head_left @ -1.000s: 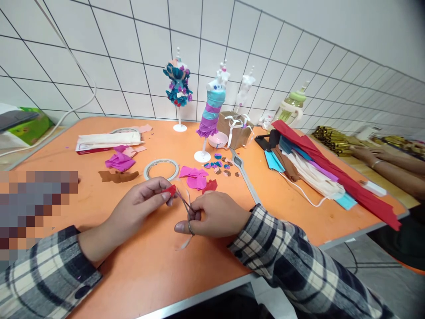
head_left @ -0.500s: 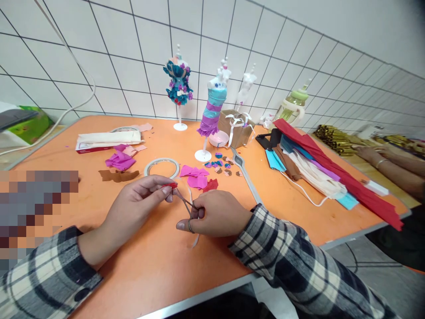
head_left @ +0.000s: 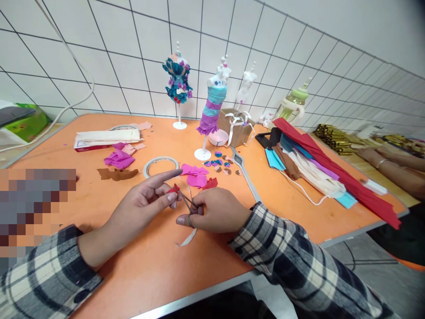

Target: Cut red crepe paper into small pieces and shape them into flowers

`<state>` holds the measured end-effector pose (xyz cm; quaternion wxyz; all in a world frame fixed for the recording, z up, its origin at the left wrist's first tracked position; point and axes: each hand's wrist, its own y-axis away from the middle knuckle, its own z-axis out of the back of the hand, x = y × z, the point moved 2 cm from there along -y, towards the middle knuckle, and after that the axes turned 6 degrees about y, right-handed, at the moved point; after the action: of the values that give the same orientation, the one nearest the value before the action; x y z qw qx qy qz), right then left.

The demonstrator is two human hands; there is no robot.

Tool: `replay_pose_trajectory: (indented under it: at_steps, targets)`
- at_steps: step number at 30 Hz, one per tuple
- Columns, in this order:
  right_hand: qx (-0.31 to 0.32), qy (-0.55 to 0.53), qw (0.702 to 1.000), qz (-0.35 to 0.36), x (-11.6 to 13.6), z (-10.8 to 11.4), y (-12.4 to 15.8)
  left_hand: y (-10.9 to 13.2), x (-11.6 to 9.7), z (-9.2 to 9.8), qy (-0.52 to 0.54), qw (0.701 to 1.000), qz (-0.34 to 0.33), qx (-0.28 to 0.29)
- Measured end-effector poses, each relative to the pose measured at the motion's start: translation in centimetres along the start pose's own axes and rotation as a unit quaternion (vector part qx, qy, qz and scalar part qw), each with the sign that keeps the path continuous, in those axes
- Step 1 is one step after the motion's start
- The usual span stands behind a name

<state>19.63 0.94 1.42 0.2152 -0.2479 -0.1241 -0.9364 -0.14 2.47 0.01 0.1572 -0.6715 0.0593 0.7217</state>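
Note:
My left hand (head_left: 146, 199) pinches a small red paper piece (head_left: 172, 190) between thumb and middle fingers, with the index finger stretched out above it. My right hand (head_left: 215, 212) is closed round small scissors (head_left: 186, 204), thumb through one loop, blades pointing at the red piece. A thin white strip (head_left: 187, 238) hangs below the right hand onto the orange table (head_left: 159, 261). Pink paper scraps (head_left: 195, 176) and a tape roll (head_left: 161, 165) lie just beyond my hands.
Three small mannequin stands (head_left: 212, 110) dressed in paper stand at the back. Magenta scraps (head_left: 118, 158), a brown scrap (head_left: 117, 174) and a flat box (head_left: 106, 139) lie left. Stacked crepe paper sheets (head_left: 318, 170) lie right. Another person's arms (head_left: 395, 166) rest at the far right.
My left index finger has lifted and straightened. Both hands have shifted slightly away from me, and the white strip now touches the table.

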Motion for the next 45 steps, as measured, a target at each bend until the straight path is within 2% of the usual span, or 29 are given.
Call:
replay_pose_trajectory:
  at_steps: [7, 12, 16, 20, 23, 26, 31, 45]
  targets:
    - [-0.012, 0.003, 1.000, -0.001, -0.4, -0.1, -0.2, 0.2, -0.2, 0.0, 0.037, 0.999, 0.021, -0.015]
    - [-0.032, 0.007, 0.999, -0.005, -0.6, -0.4, -0.3, 0.0, 0.0, -0.2, 0.151, 0.988, 0.019, 0.015]
    - [-0.039, 0.027, 0.999, -0.011, -0.5, -0.3, -0.3, -0.2, 0.2, -0.4, 0.075, 0.996, 0.036, 0.040]
    - [-0.020, 0.021, 0.999, -0.023, -0.4, -0.1, -0.2, -0.2, -0.3, -0.4, -0.009, 1.000, 0.018, -0.005]
    - [0.016, -0.013, 1.000, -0.014, -0.3, 0.0, -0.2, -0.2, -0.9, -0.4, -0.040, 0.999, -0.004, -0.022]
    - [0.035, -0.029, 0.999, -0.009, -0.3, 0.0, -0.1, -0.1, -1.1, -0.2, -0.041, 0.999, -0.018, -0.027]
    - [0.045, -0.014, 0.999, -0.005, -0.2, 0.0, 0.0, 0.0, -0.9, -0.2, -0.035, 0.999, -0.016, -0.002]
    - [0.036, 0.006, 0.999, -0.001, -0.2, -0.2, 0.0, 0.0, -1.1, -0.4, -0.042, 0.999, -0.017, 0.011]
